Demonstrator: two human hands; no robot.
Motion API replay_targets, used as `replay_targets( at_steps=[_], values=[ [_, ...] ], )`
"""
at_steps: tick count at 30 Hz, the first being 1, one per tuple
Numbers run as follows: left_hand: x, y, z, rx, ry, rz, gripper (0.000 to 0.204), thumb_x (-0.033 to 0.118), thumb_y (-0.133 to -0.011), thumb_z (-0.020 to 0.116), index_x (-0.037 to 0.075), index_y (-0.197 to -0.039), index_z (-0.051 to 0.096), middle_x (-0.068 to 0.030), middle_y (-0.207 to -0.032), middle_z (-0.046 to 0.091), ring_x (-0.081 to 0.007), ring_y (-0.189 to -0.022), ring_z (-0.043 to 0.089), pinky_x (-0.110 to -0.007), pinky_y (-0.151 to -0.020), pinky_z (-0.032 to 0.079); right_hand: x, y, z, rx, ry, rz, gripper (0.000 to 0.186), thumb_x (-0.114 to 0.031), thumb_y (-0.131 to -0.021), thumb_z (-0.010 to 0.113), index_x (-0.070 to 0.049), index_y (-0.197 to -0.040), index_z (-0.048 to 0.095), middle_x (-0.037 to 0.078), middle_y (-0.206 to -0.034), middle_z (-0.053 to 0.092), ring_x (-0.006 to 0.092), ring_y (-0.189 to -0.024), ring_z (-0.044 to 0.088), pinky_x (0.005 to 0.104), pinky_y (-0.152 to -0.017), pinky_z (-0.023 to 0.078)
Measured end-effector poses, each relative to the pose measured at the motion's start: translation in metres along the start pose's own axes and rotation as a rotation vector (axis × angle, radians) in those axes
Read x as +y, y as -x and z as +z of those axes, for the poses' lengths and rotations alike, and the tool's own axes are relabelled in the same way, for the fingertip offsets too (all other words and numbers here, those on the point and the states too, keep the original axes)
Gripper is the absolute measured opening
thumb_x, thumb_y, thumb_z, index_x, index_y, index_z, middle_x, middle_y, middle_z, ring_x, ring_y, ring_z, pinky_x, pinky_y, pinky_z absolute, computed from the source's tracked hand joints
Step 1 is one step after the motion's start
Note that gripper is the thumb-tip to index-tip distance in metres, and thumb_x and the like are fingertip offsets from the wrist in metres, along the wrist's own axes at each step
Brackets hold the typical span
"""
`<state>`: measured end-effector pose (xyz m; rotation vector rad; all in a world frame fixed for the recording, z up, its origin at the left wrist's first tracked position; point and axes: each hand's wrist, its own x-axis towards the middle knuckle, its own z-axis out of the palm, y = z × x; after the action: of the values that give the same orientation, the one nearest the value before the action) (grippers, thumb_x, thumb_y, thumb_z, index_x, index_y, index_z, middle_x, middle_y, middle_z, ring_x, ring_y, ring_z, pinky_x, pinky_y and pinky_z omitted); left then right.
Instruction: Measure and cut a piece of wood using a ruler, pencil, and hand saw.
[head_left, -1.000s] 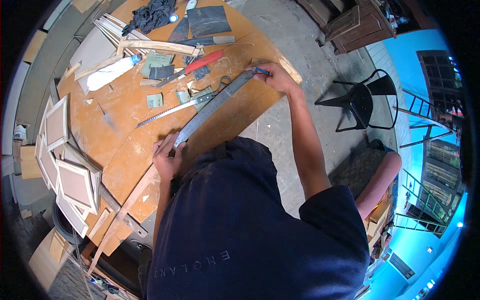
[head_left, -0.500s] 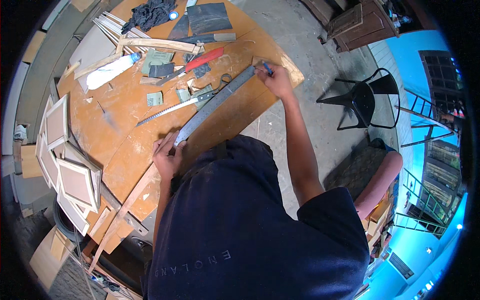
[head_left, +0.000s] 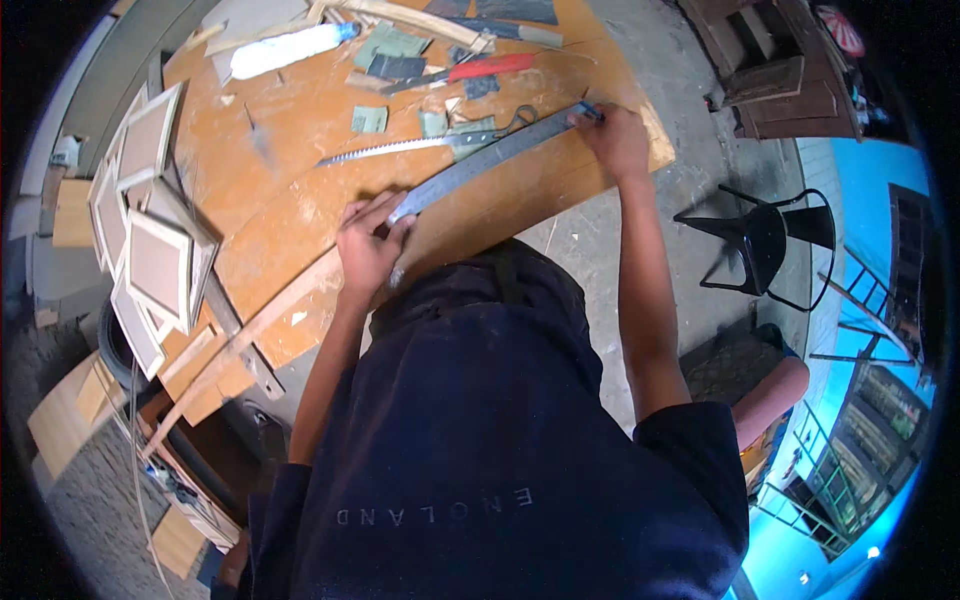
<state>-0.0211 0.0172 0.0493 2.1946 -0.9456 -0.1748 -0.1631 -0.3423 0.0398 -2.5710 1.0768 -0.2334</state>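
Observation:
My left hand point(head_left: 368, 242) presses its fingers on the near end of a long steel ruler point(head_left: 490, 154) lying diagonally along the tabletop point(head_left: 250, 190). At the ruler's far end, my right hand point(head_left: 618, 140) grips a blue pencil or pen point(head_left: 593, 111) with its tip down by the ruler. A thin wooden strip point(head_left: 280, 305) runs from beside my left hand toward the lower left. Just beyond the ruler lie a saw point(head_left: 390, 148) with a dark handle, green and dark sandpaper pieces point(head_left: 369, 119) and a red-handled tool point(head_left: 491, 67).
A white bottle point(head_left: 285, 52) and wood strips point(head_left: 400, 18) lie at the back. Framed panels point(head_left: 158, 265) are stacked at the table's left. A black chair point(head_left: 760, 245) stands right of the table, near a dark wooden cabinet point(head_left: 795, 100) and ladders point(head_left: 870, 305).
The view has shifted, so the table sits higher and farther right in it. My right hand moved slightly and stays at the ruler's far end with the pencil; my left still holds the near end.

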Motion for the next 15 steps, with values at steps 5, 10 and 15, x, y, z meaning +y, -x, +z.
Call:
replay_targets(
  at_steps=[5,10,15],
  values=[
    [0.0,0.008,0.0,-0.037,0.009,-0.039,0.041,0.018,-0.075,0.084,0.011,-0.115,0.075,-0.0127,-0.114,0.073,-0.0284,-0.1,0.065,-0.037,-0.094,0.051,-0.02,0.01,-0.006,-0.063,0.025,0.09,0.039,-0.046,-0.083,0.075,-0.009,-0.095,0.074,0.018,-0.087,0.071,0.0376,-0.087,0.07,0.0485,-0.075,0.054],
    [-0.002,0.0,-0.004,-0.011,0.022,-0.047,0.037,0.013,-0.073,0.083,0.011,-0.11,0.076,-0.008,-0.114,0.073,-0.0278,-0.096,0.065,-0.036,-0.092,0.052,-0.047,0.016,-0.008,-0.068,0.067,0.211,0.038,-0.043,-0.082,0.077,-0.009,-0.097,0.073,0.017,-0.096,0.072,0.0378,-0.096,0.069,0.0488,-0.08,0.055],
    [0.0,-0.011,-0.003,-0.023,0.021,-0.062,0.038,0.013,-0.073,0.083,0.01,-0.11,0.076,-0.0084,-0.113,0.073,-0.0279,-0.095,0.065,-0.037,-0.091,0.052,-0.095,0.034,0.002,0.038,-0.174,0.067,0.036,-0.039,-0.08,0.079,-0.006,-0.092,0.069,0.017,-0.093,0.072,0.0378,-0.089,0.07,0.0493,-0.077,0.055]
  ],
)
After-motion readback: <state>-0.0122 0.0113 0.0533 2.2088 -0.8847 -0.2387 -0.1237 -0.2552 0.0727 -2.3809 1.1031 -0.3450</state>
